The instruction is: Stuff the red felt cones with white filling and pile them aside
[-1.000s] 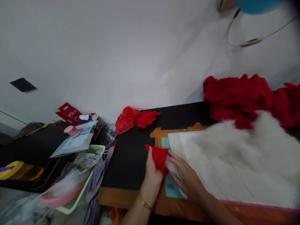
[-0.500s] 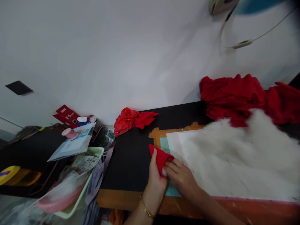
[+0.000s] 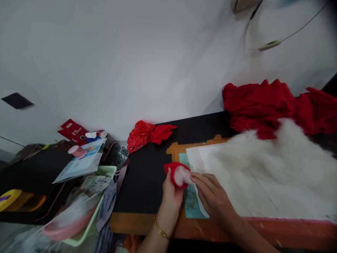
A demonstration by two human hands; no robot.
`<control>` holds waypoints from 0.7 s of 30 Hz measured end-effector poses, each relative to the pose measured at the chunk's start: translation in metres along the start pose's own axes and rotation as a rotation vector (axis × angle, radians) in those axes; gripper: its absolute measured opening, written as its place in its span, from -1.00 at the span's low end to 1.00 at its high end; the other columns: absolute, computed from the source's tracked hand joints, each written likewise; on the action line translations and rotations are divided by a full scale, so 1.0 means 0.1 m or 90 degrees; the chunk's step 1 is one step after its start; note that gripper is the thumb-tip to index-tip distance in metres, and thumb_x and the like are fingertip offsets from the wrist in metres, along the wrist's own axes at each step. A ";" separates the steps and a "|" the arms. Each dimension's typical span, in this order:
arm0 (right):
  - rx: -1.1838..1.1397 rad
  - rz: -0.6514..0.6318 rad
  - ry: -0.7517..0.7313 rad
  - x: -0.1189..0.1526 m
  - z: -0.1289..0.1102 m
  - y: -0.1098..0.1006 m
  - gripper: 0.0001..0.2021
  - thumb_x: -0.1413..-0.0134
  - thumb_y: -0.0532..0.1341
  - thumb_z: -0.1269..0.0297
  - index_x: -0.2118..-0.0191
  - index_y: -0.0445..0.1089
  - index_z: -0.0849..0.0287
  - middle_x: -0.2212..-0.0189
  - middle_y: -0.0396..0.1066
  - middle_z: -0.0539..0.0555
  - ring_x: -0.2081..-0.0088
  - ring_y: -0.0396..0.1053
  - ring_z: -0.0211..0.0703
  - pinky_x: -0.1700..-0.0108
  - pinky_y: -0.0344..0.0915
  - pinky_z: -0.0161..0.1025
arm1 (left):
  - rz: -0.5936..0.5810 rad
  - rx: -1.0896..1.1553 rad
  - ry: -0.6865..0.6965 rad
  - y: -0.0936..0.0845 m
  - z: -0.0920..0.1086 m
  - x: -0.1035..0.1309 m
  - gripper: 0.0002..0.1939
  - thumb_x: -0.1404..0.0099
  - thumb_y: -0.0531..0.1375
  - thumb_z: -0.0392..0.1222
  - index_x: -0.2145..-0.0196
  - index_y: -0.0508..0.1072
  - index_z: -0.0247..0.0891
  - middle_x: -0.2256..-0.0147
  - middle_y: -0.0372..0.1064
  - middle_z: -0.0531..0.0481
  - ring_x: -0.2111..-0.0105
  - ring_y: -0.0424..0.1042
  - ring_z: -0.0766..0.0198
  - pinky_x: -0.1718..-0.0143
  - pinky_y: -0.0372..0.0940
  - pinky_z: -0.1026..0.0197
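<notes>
My left hand [image 3: 172, 192] is closed around a small red fabric pouch [image 3: 170, 166], its mouth turned toward my right hand. White fluffy stuffing [image 3: 181, 175] fills the opening and pokes out on the right. My right hand [image 3: 210, 191] has its fingers pressed together on the end of that stuffing at the pouch's mouth. A large heap of white stuffing [image 3: 271, 175] lies on the white sheet to the right of my hands.
Red fabric pieces [image 3: 260, 105] are piled behind the heap. A crumpled red plastic bag [image 3: 140, 135] and a red cloth piece [image 3: 162, 133] lie at the table's back. A green basket [image 3: 88, 225] holding a pink one [image 3: 71, 225] stands left of the black table [image 3: 139, 189].
The pouch has turned so its stuffed mouth faces up and right. My right hand has drawn back from inside the opening, and stuffing now shows between the hands.
</notes>
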State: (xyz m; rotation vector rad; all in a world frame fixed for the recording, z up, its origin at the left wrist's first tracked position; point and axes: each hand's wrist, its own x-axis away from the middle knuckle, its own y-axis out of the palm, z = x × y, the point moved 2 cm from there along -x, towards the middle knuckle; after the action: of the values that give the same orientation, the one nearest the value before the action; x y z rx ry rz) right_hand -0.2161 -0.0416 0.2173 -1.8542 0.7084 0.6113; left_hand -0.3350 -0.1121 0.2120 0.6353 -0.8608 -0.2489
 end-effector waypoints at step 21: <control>-0.084 0.064 0.124 -0.04 0.16 -0.06 -0.74 -0.25 0.07 0.42 -0.02 0.32 0.12 0.09 0.42 0.18 0.04 0.38 -0.03 0.05 0.40 -0.06 | -0.031 0.022 -0.001 -0.05 0.03 -0.10 -0.77 -0.31 0.14 -0.14 0.31 0.48 -0.38 0.38 0.52 -0.13 0.43 0.50 0.20 0.32 0.42 0.18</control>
State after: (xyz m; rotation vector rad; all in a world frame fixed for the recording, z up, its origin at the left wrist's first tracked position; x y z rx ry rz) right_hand -0.2162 -0.0242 0.2187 -2.0293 0.9127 0.5576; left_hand -0.3431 -0.1126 0.2040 0.6889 -0.8533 -0.2795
